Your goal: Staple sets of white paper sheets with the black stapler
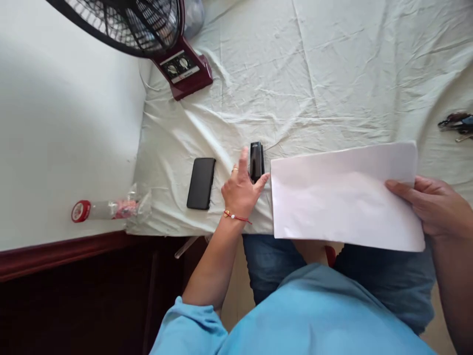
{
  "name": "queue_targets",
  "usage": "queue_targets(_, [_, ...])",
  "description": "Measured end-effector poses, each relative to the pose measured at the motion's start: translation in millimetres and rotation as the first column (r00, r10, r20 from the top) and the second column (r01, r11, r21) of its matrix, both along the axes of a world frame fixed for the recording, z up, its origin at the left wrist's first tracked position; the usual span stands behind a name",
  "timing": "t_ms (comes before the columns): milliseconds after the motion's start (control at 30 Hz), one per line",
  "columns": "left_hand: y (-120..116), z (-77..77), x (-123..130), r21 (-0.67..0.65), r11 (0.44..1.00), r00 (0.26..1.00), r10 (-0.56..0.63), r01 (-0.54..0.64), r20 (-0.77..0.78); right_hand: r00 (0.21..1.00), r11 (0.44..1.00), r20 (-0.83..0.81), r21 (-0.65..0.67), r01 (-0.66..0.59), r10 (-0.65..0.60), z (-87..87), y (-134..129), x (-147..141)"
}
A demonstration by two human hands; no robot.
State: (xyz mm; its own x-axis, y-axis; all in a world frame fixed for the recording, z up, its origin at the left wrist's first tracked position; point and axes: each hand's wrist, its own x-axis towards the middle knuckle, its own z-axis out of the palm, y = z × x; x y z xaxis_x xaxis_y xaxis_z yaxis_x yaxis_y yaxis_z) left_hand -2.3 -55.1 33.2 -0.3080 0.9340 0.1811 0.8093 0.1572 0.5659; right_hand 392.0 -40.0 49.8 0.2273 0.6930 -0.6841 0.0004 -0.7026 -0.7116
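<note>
My left hand is spread around the near end of a black stapler, thumb on one side and fingers on the other. Whether it touches the stapler is hard to tell. A black smartphone lies just left of that hand. In my right hand is a stack of white paper, pinched at its right edge with the thumb on top and the other fingers mostly hidden beneath. The paper reaches over the table's front edge above my lap.
A dark red fan stands at the back left on the cloth-covered table. At the left edge lies a clear bottle with a red cap. Some keys rest at the far right. A white wall borders the left side.
</note>
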Motion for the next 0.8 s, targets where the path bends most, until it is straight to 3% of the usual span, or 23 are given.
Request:
queue_targets(133, [50,-13.4,-8,-0.048,0.988,0.988,-0.151,0.15,-0.017,1.0,0.999,-0.002,-0.038,-0.01,0.01,8.8,10,1])
queue_targets(267, [105,-15.4,-7,0.118,0.992,0.998,-0.046,0.04,0.053,0.999,0.999,0.026,0.014,0.044,-0.044,20.0,29,1])
queue_targets(400, [142,-9.7,4,0.078,0.995,0.991,0.047,-0.057,0.126,0.995,0.996,0.06,0.032,0.079,-0.08,34.8,56,0])
queue_targets(467, [146,-11.9,11,0.051,0.997,0.956,0.044,-0.062,0.289,0.995,0.995,0.038,0.052,0.087,-0.089,40.6,73,-3])
queue_targets(533, [141,-18.1,15,0.088,0.99,0.852,0.045,-0.106,0.522,0.997,0.995,0.016,0.055,0.077,-0.078,42.4,92,-8])
queue_targets(600, [133,-25.0,17,0.163,0.964,0.691,0.029,-0.21,0.722,0.999,0.996,0.001,0.073,0.045,-0.045,38.4,111,-14])
queue_targets(700, [122,-29.0,18,0.148,0.947,0.465,0.002,-0.286,0.885,1.0,0.979,-0.02,0.203,0.005,-0.001,20.4,138,-24])
queue_targets(767, [117,-27.4,19,0.114,0.961,0.396,-0.005,-0.251,0.918,0.999,0.945,-0.044,0.327,-0.003,0.018,2.5,150,-30])
queue_targets(800, [115,-26.0,19,0.116,0.969,0.401,-0.02,-0.217,0.916,0.999,0.923,-0.044,0.384,-0.01,0.029,-7.2,155,-32])
